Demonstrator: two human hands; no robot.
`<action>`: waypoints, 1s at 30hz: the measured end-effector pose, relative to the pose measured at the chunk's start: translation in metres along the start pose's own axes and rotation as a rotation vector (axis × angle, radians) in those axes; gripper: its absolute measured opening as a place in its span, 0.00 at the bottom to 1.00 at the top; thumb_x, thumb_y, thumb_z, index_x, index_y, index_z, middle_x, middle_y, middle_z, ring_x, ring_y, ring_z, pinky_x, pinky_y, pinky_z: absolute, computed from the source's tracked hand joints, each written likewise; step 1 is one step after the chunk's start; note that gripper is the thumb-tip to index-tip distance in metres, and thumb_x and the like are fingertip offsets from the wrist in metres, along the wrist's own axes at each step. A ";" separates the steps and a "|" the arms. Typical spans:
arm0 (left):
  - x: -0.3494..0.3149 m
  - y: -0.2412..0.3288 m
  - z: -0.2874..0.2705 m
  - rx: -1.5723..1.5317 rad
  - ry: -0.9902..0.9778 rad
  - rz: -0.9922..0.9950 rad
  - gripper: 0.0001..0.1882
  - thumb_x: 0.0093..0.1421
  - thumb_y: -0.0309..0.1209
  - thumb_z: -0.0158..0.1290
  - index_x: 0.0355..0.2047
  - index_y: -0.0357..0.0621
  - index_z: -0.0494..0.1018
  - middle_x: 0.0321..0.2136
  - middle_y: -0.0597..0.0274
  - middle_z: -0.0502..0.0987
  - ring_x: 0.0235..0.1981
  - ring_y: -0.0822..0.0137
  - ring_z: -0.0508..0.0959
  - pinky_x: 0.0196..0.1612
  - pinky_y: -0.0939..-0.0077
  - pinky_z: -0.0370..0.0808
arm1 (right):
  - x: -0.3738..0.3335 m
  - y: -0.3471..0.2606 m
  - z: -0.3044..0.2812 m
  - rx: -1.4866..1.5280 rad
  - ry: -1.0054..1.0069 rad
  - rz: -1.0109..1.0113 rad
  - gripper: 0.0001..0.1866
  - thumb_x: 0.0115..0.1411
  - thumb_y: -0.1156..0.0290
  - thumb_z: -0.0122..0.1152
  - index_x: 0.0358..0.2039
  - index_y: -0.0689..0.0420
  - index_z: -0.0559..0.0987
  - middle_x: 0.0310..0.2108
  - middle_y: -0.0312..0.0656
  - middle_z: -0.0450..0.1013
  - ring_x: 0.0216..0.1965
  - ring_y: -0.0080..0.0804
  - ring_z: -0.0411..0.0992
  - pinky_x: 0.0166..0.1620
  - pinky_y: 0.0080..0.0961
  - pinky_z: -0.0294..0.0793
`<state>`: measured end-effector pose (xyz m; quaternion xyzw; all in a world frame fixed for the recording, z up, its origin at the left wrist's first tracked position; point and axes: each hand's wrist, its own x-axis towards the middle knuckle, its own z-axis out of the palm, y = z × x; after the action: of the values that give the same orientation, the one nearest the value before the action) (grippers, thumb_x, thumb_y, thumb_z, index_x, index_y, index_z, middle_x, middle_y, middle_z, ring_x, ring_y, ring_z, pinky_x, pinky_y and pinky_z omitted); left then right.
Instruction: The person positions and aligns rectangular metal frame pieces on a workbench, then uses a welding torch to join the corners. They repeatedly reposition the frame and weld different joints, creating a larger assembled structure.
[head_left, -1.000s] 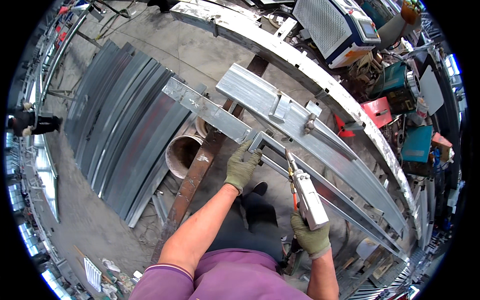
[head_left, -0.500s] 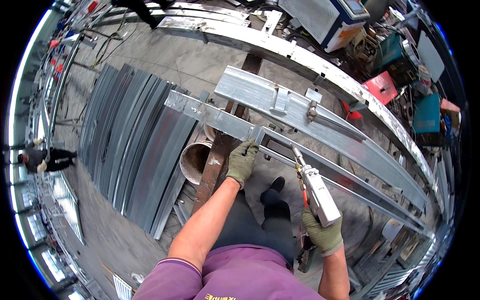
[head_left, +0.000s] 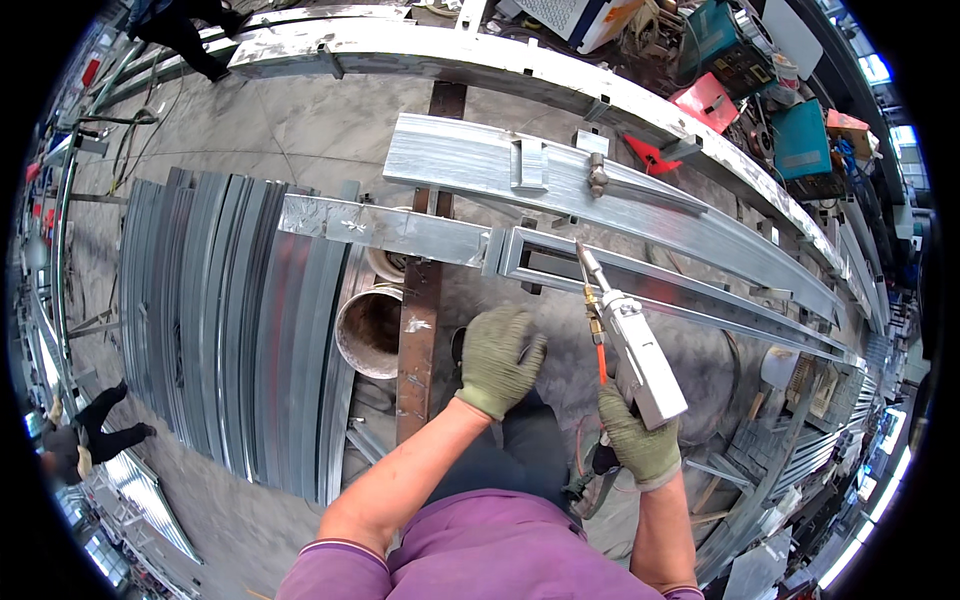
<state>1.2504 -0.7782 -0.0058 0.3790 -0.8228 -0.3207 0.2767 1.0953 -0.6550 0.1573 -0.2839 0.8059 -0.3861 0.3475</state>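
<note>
My right hand [head_left: 642, 442], in an olive work glove, is wrapped round the lower end of a silver laser welding gun [head_left: 645, 365] with a copper-coloured tip and an orange hose. The gun's tip points away from me, at the near end of a long, narrow metal frame [head_left: 690, 298]. A flat galvanized profile [head_left: 400, 232] extends left from that end, past a short upright piece [head_left: 493, 252]. Gloved alike, my left hand [head_left: 498, 362] hovers below the profile, touching nothing, with its thumb apart from its loosely bent fingers. Beyond lies a wide metal channel [head_left: 450, 160] with a hammer [head_left: 599, 176] on it.
A rusty beam [head_left: 414, 350] runs beneath the profiles, beside a dirty bucket [head_left: 370, 335]. Many grey metal strips [head_left: 250, 330] lie stacked at the left. A long white-grey beam [head_left: 480, 55] crosses the back. Other people are at far left and top left.
My left hand has let go of the metal joint and drawn back toward me. The view has turned somewhat, and the gun's tip stays near the frame's end.
</note>
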 end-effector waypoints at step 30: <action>-0.026 0.012 -0.021 -0.424 -0.540 -0.561 0.25 0.70 0.38 0.62 0.63 0.39 0.74 0.62 0.48 0.76 0.63 0.55 0.76 0.67 0.60 0.71 | -0.014 0.041 -0.006 0.031 0.119 -0.253 0.13 0.55 0.73 0.75 0.41 0.62 0.85 0.34 0.48 0.82 0.30 0.46 0.83 0.35 0.36 0.83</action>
<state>1.2739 -0.7583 0.0105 0.4251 -0.6468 -0.6328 0.0256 1.0917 -0.6199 0.1315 -0.3544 0.7767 -0.4556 0.2519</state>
